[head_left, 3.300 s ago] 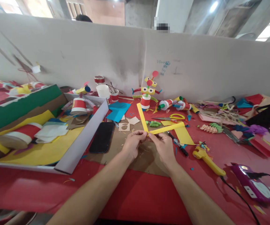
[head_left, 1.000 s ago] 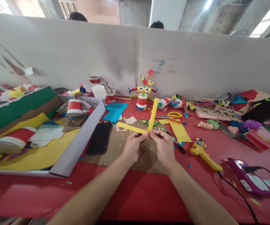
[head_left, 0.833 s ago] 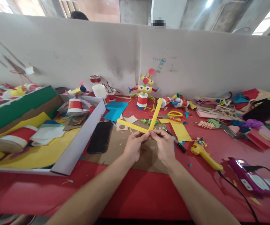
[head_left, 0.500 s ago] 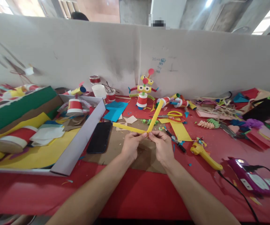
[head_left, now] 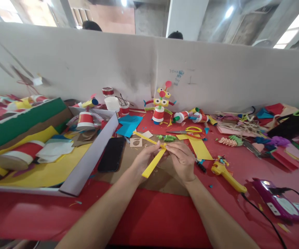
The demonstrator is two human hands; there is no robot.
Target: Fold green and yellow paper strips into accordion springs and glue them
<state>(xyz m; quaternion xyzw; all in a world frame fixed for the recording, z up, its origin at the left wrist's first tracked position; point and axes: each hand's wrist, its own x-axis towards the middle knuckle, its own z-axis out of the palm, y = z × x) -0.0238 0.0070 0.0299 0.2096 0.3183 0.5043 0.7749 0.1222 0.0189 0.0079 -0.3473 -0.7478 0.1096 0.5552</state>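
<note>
Yellow paper strip (head_left: 154, 163): one flat length swung from pointing away to toward the body; left hand (head_left: 144, 157) and right hand (head_left: 182, 158) pinch its folded-looking junction, fingertips closed, exact contact partly hidden; pleated green paper (head_left: 169, 138) lies beyond; brown cardboard sheet (head_left: 174, 183) beneath, over red tabletop (head_left: 165, 221); pale, smudged partition (head_left: 87, 62) behind.

The yellow strips (head_left: 154, 163) look to me like smooth, matt paper, and the brown sheet (head_left: 125, 169) beneath like dull cardboard. The red tabletop (head_left: 162, 219) is smooth with a soft sheen. I see a phone (head_left: 111, 154) faced in dark glass, scissors (head_left: 184, 131) with metal blades and plastic handles, a plastic glue gun (head_left: 229, 178), and a matt, smudged partition (head_left: 87, 65).
</note>
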